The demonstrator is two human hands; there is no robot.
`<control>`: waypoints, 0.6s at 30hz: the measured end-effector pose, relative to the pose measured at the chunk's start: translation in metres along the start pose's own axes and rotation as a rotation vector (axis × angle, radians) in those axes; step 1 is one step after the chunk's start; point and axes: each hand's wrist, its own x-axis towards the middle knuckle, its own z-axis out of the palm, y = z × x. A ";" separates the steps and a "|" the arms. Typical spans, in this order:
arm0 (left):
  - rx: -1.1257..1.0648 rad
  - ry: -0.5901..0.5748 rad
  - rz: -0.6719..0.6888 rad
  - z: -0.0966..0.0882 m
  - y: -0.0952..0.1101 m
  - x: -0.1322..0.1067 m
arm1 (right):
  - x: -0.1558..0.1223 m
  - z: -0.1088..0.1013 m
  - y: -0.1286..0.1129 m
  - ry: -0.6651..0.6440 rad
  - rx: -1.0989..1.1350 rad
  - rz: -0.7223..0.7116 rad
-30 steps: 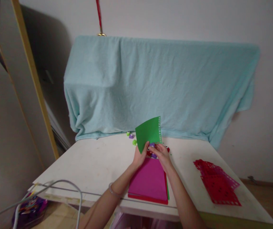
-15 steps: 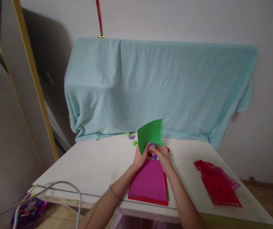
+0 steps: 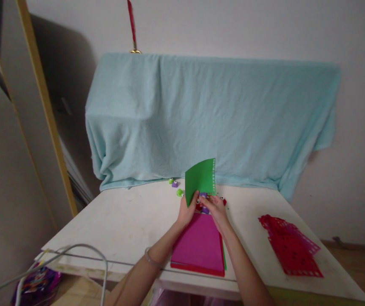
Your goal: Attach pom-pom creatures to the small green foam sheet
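Note:
A green paper sheet (image 3: 203,176) stands tilted up above the table, bent slightly, with a row of small cut-outs along its right edge. My left hand (image 3: 188,209) is closed on its lower left part, the thumb lying over the paper. At the lower right corner, my right hand (image 3: 216,209) pinches the sheet's edge between thumb and fingers. Between and behind the hands, small purple pieces (image 3: 205,210) and a red piece (image 3: 198,207) partly show; their kind is unclear. Below the hands lies a stack of coloured paper, magenta sheet (image 3: 198,242) on top.
Small green (image 3: 179,193) and purple (image 3: 175,184) pieces with white spots sit at the table's back. Red and pink cut-out papers (image 3: 292,248) lie at right. A pale blue cloth (image 3: 214,114) hangs behind. A grey cable (image 3: 83,245) loops over the front left edge.
The green sheet has turned slightly, so it looks a little narrower. Both hands keep their hold, with only small shifts; the whole view has moved slightly.

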 end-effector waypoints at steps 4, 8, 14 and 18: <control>-0.022 0.001 -0.011 0.000 0.004 -0.001 | 0.000 -0.001 0.001 -0.017 -0.019 0.007; -0.065 0.006 -0.048 0.000 0.006 -0.003 | -0.001 0.000 -0.001 0.014 -0.022 0.011; -0.168 -0.003 -0.163 0.002 0.000 -0.002 | -0.003 0.003 -0.007 -0.040 -0.027 0.007; -0.229 -0.035 -0.170 0.003 0.002 -0.003 | -0.004 0.004 -0.011 -0.023 -0.046 0.008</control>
